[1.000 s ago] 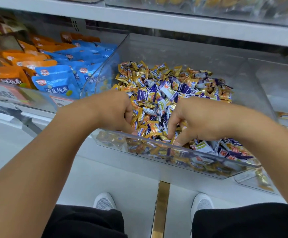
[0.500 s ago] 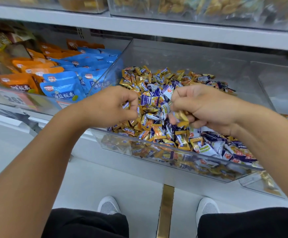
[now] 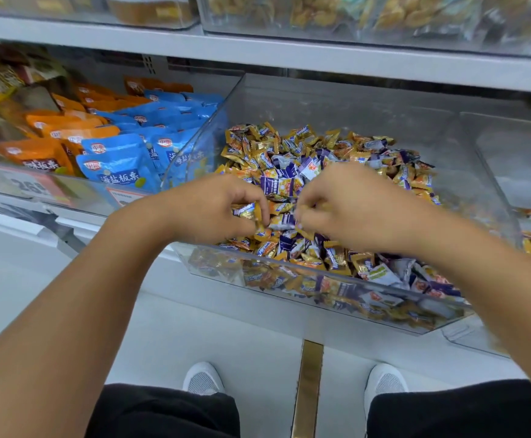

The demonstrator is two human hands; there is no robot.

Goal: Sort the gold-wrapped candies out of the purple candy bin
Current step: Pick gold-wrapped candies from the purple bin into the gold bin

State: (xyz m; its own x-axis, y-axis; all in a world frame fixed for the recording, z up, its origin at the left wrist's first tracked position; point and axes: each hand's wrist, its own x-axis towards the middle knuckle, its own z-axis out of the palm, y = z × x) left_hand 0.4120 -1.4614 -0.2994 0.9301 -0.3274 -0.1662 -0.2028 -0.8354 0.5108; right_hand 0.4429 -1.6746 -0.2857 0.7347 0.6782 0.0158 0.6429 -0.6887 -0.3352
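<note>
Two bare forearms reach from the lower corners of the frame toward its centre, converging. The left hand (image 3: 208,210), just left of centre, shows its back to the camera, with fingers curled under and pinching a small gold-wrapped candy (image 3: 245,211) against the thumb. The right hand (image 3: 341,205), just right of centre, is blurred, with fingers curled inward; whether it holds anything is unclear.

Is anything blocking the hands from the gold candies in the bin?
No. The clear bin is open-topped; both the left hand and the right hand are already over the pile, the left gripping gold-wrapped candies. Purple ones are only mixed in.
</note>
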